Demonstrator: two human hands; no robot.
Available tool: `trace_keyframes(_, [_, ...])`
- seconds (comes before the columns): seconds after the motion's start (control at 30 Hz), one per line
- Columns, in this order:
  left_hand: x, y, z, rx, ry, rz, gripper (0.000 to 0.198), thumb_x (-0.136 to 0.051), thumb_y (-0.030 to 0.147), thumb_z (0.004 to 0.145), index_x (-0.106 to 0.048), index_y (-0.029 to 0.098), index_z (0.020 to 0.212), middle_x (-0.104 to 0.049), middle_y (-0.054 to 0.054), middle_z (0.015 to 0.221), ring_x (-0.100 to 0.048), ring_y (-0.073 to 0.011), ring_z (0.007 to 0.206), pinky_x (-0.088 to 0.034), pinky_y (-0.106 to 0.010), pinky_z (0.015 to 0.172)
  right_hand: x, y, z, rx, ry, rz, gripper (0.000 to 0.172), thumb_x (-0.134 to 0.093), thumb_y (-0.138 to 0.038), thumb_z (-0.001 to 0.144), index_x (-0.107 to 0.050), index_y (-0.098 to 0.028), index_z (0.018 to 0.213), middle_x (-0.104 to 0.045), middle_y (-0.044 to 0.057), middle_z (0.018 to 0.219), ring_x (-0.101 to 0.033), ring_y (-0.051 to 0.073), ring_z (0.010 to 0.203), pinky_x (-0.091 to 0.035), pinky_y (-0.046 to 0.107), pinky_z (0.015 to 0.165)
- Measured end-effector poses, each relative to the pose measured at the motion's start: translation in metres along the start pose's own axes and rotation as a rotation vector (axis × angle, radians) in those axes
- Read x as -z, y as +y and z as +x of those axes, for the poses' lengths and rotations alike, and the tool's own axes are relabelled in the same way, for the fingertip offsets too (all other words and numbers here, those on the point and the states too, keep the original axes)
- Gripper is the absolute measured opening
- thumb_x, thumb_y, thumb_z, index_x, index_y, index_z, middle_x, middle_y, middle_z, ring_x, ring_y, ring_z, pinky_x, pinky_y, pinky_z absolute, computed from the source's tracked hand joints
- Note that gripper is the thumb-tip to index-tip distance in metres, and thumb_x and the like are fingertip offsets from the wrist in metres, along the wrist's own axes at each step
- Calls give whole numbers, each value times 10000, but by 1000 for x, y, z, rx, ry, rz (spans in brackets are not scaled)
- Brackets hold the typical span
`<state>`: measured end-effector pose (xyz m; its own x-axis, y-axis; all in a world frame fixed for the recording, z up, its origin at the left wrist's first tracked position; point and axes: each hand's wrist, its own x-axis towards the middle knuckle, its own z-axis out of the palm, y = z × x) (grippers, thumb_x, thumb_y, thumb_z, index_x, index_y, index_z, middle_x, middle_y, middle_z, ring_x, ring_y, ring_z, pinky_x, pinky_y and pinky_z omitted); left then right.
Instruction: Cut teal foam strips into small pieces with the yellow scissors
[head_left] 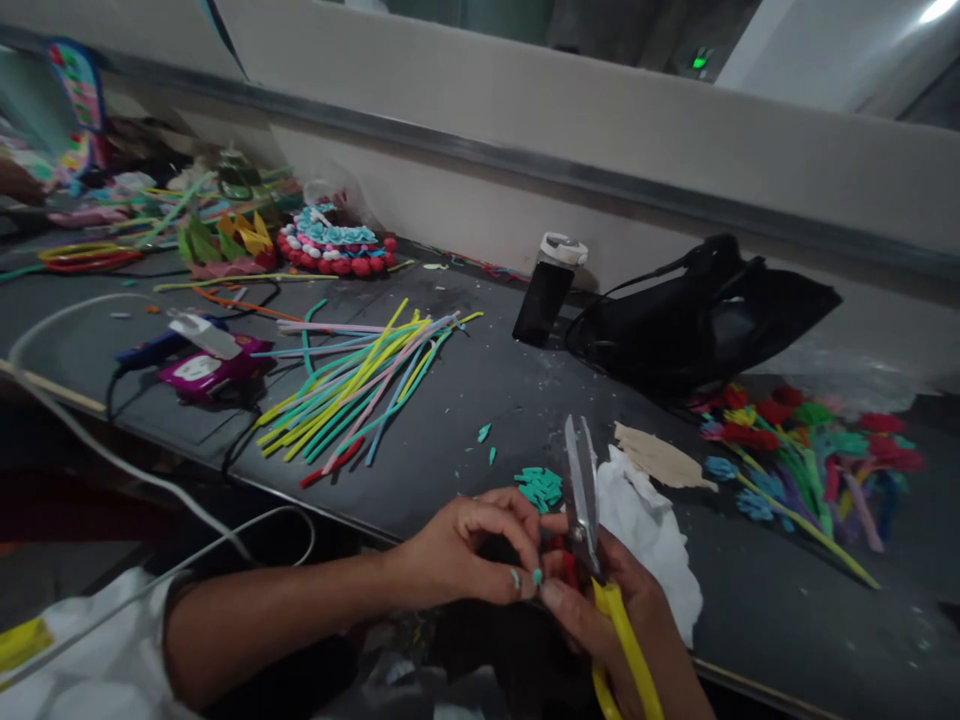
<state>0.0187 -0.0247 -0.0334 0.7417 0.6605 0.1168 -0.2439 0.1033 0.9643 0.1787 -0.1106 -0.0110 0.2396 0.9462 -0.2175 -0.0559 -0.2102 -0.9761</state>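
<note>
My left hand [480, 550] pinches a small teal piece [538, 577] between thumb and fingertips. Close against it, my right hand [600, 600] holds yellow-handled scissors [583, 490], blades pointing up and slightly parted; its thumb also meets the teal piece. Something red [568, 570] shows between the right fingers, its kind hard to make out. Just beyond the hands lies a small heap of cut teal pieces [538, 488]. A few loose teal bits [484, 433] are scattered farther back.
Pipe cleaners [367, 385] in several colours lie left of centre, near a purple hot-glue gun [214, 370] with cords. A black bottle [547, 290] and black bag [697, 320] stand behind. White cloth [649, 540] and fuzzy flowers [817, 460] lie right.
</note>
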Motion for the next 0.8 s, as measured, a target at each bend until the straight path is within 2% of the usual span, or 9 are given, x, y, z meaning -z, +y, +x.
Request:
trace_keyframes(0.2, [2, 0, 0, -41, 5, 91, 94, -761, 218, 713, -753, 187, 801, -577, -49, 900, -544, -167, 903, -427, -335, 900, 1, 1, 1, -50, -35, 93, 485, -807, -391, 640, -608, -215, 1045, -612, -40, 659, -487, 71, 473, -365, 162, 419])
trace_keyframes(0.47, [-6, -4, 1, 96, 111, -136, 117, -786, 219, 693, -714, 148, 752, -575, -21, 836, -544, -120, 771, -440, -253, 742, 0, 2, 2, -50, 5, 121, 550, -814, -377, 651, -555, -219, 1110, -599, -48, 683, -460, 58, 459, -377, 171, 433])
trace_keyframes(0.63, [-8, -1, 1, 111, 113, -194, 119, -789, 193, 681, -708, 132, 742, -570, -12, 811, -530, -109, 732, -429, -247, 702, 0, 0, 2, -55, 16, 109, 550, -842, -359, 624, -580, -206, 1083, -604, -39, 670, -477, 61, 503, -385, 161, 455])
trace_keyframes(0.8, [-8, 0, 1, 81, 77, -167, 72, -764, 159, 709, -715, 146, 760, -563, -10, 840, -525, -94, 742, -424, -236, 712, -1, 1, 1, -128, -17, 172, 609, -848, -390, 612, -551, -228, 1117, -585, -55, 665, -449, 44, 453, -368, 158, 428])
